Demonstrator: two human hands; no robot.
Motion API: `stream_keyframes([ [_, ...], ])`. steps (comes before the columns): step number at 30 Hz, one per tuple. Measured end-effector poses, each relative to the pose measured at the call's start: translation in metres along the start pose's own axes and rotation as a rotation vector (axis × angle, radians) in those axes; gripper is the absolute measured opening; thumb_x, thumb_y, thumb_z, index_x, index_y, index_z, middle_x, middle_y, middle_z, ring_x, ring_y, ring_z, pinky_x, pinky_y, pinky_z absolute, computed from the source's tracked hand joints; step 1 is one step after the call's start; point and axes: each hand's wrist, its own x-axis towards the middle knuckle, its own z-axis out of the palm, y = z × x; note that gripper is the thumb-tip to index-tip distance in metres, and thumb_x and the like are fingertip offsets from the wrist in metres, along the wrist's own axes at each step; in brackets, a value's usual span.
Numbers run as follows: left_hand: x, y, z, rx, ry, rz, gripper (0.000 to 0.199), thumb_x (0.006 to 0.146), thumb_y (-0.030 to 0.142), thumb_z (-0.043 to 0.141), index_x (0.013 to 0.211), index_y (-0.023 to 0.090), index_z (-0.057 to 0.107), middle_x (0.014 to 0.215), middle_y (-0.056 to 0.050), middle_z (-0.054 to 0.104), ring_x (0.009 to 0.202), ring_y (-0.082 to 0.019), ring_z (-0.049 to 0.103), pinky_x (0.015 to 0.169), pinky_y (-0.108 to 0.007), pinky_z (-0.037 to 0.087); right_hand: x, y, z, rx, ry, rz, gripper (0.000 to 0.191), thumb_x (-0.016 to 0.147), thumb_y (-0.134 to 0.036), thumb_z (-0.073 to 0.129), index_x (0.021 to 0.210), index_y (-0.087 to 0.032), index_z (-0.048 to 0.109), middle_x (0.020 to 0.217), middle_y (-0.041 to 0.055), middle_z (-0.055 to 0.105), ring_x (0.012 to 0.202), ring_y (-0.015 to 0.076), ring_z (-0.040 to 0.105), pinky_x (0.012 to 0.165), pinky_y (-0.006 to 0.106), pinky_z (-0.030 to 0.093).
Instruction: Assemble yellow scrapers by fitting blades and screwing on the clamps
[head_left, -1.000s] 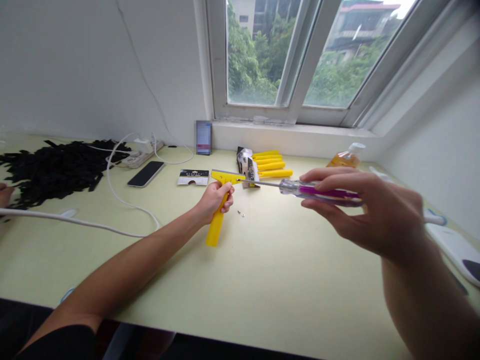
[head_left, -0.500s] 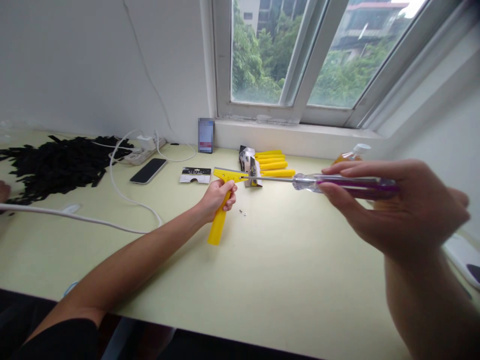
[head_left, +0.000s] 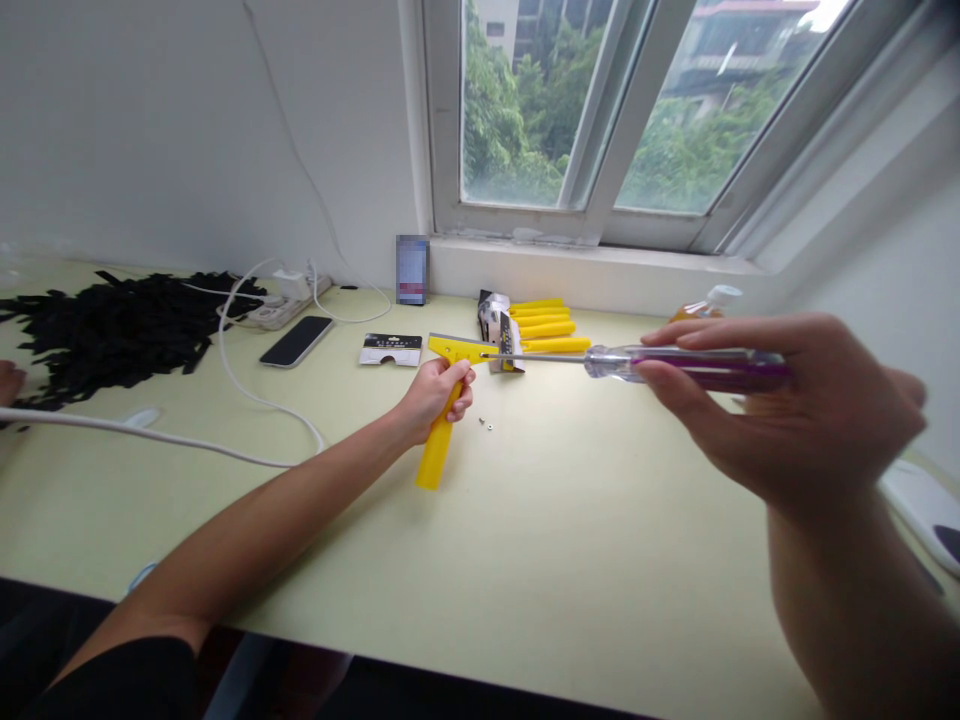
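My left hand (head_left: 442, 400) is wrapped round the yellow scraper (head_left: 433, 460), whose wide head points up and away from me. In my right hand (head_left: 810, 420) is a screwdriver (head_left: 697, 366) with a clear and purple handle, held level. Its metal shaft reaches left, and the tip meets the right end of the scraper's head. Two tiny metal parts (head_left: 486, 425) lie on the table just right of my left hand. Behind them are several yellow handles (head_left: 551, 328) in black-and-white packaging (head_left: 495, 325). A black-and-white card (head_left: 390, 350) lies left of the scraper head.
A black phone (head_left: 297, 342) and a power strip (head_left: 281, 312) with white cables are at the left, beside a pile of black strips (head_left: 112, 335). Another phone (head_left: 412, 270) leans on the wall. A bottle (head_left: 709, 303) stands behind my right hand. Another person's hand (head_left: 9, 382) shows at the left edge.
My right hand has shifted very slightly left, its grip on the screwdriver handle a little changed. My left hand and the scraper look the same.
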Motion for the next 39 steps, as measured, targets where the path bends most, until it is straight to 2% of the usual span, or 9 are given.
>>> stream_keyframes([
  [9,0.001,-0.001,-0.001,0.004,-0.002,0.005,0.024,0.09,0.031,0.054,0.071,0.018,0.046,0.043,0.005,0.043,0.032,-0.004,0.031,0.033,-0.015,0.023,0.0,-0.002,0.001,0.008,0.019,0.043,0.029,0.075,-0.032,0.078,0.099,-0.03,0.063,0.086,-0.0019,0.075,0.079,0.0271,0.073,0.069,0.043,0.059],
  [14,0.001,-0.002,-0.002,0.007,-0.011,0.01,0.026,0.089,0.034,0.057,0.071,0.018,0.046,0.044,0.005,0.043,0.032,-0.004,0.032,0.033,-0.014,0.023,0.0,0.001,0.002,-0.011,0.006,0.023,0.028,0.074,-0.031,0.079,0.099,-0.029,0.064,0.086,-0.0014,0.075,0.077,0.0244,0.073,0.062,0.037,0.057],
  [19,0.001,-0.003,-0.001,0.007,-0.008,0.002,0.026,0.089,0.033,0.057,0.071,0.018,0.046,0.044,0.005,0.043,0.032,-0.004,0.031,0.033,-0.014,0.023,0.002,0.007,-0.001,0.03,-0.027,-0.058,0.031,0.069,-0.032,0.083,0.094,-0.026,0.066,0.083,-0.002,0.076,0.07,0.0208,0.073,0.053,0.03,0.054],
  [23,0.001,-0.003,-0.001,-0.003,-0.019,-0.008,0.026,0.089,0.034,0.056,0.071,0.018,0.046,0.043,0.005,0.043,0.032,-0.004,0.031,0.033,-0.014,0.023,0.003,0.005,-0.003,0.024,-0.072,-0.056,0.028,0.071,-0.031,0.081,0.094,-0.027,0.066,0.084,-0.0027,0.077,0.066,0.0208,0.073,0.049,0.031,0.053],
  [26,0.001,-0.004,-0.003,-0.018,-0.027,-0.006,0.027,0.087,0.036,0.059,0.071,0.018,0.045,0.045,0.005,0.043,0.032,-0.003,0.032,0.033,-0.014,0.022,0.003,0.003,-0.003,0.026,-0.06,-0.063,0.03,0.071,-0.03,0.081,0.096,-0.028,0.065,0.087,-0.0026,0.077,0.07,0.0224,0.073,0.053,0.034,0.056],
  [31,0.001,-0.005,-0.004,-0.001,-0.037,0.014,0.029,0.087,0.038,0.06,0.072,0.019,0.045,0.044,0.006,0.043,0.032,-0.003,0.032,0.033,-0.014,0.023,0.003,0.005,-0.003,-0.046,-0.048,0.054,0.025,0.073,-0.036,0.078,0.092,-0.028,0.064,0.085,-0.0024,0.076,0.073,0.023,0.074,0.062,0.035,0.058],
  [35,0.0,-0.005,0.0,0.044,-0.019,0.038,0.029,0.088,0.039,0.059,0.072,0.019,0.045,0.043,0.006,0.043,0.031,-0.004,0.032,0.033,-0.015,0.024,0.006,0.003,-0.003,-0.026,-0.026,0.247,0.031,0.068,-0.037,0.082,0.089,-0.021,0.066,0.084,0.0026,0.076,0.069,0.0221,0.073,0.057,0.03,0.056],
  [39,-0.003,-0.003,0.004,0.079,0.028,0.055,0.027,0.089,0.037,0.057,0.073,0.019,0.044,0.043,0.006,0.043,0.031,-0.004,0.031,0.033,-0.016,0.024,0.01,-0.002,0.003,-0.028,0.065,0.417,0.028,0.069,-0.038,0.081,0.082,-0.017,0.068,0.068,0.0032,0.072,0.062,0.0205,0.071,0.051,0.027,0.053],
])
